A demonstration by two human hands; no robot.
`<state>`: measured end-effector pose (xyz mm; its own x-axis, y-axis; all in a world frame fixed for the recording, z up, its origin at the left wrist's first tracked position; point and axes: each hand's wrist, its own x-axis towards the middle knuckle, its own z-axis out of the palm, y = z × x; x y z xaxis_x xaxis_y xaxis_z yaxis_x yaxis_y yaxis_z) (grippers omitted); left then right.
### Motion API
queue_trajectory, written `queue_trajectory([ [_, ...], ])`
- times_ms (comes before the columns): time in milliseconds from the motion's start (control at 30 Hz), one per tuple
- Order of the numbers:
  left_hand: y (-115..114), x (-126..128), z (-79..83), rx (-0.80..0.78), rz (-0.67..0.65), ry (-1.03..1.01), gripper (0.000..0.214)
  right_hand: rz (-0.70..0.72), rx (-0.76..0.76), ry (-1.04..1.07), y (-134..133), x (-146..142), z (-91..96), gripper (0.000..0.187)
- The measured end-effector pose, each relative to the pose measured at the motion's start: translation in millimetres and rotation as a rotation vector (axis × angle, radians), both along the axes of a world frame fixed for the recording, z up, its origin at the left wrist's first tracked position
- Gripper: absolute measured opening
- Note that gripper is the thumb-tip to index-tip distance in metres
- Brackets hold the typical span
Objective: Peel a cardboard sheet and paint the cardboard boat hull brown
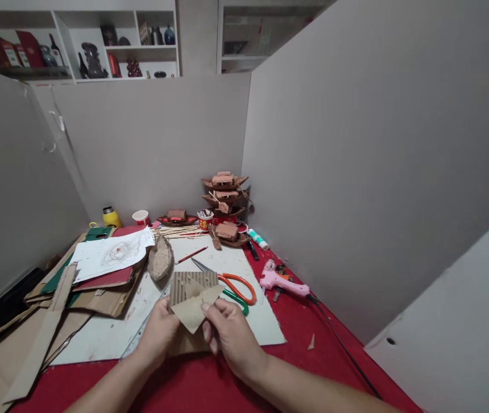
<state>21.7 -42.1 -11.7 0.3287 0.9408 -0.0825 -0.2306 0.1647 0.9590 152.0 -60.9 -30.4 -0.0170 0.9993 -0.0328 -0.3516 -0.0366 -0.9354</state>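
Observation:
A piece of corrugated cardboard [192, 282] is held between both hands, its ridged inner layer showing on top. My left hand [160, 330] is closed on its left edge. My right hand [229, 335] pinches the loose flap of brown facing paper [196, 312], which is partly lifted off the ridges. Just behind lie scissors [239, 287] with orange and green handles, their blades pointing back left. To the left of them sits a cardboard boat hull [160, 258]. A red pencil [191, 255] rests beyond, on the white board [253, 324].
Several model boats [227, 232] stand stacked at the back right. A pink glue gun [285, 281] lies on the red cloth, its cord trailing forward. At left are piled cardboard [110, 301] and a sketch sheet [113, 252]. A yellow bottle [110, 217] and paper cups [141, 218] line the back.

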Motion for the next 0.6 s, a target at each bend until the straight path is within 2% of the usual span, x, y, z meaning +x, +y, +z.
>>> queue_trajectory([
  [133, -4.9, 3.9, 0.0, 0.036, -0.171, 0.017, 0.015, -0.023, -0.004, 0.027, 0.5, 3.7, 6.3, 0.037],
  [267, -7.6, 11.9, -5.5, 0.098, -0.245, 0.022, 0.018, 0.044, -0.067, 0.029, 3.5, 7.6, 9.1, 0.041],
  [400, -6.6, 12.1, -7.2, 0.128, -0.241, 0.039, 0.016, 0.099, -0.081, -0.048, 7.8, 12.7, 8.9, 0.048],
  [600, -6.7, 7.3, -4.6, 0.117, -0.158, 0.053, 0.021, 0.144, 0.025, -0.146, 1.5, 11.3, 5.3, 0.059],
])
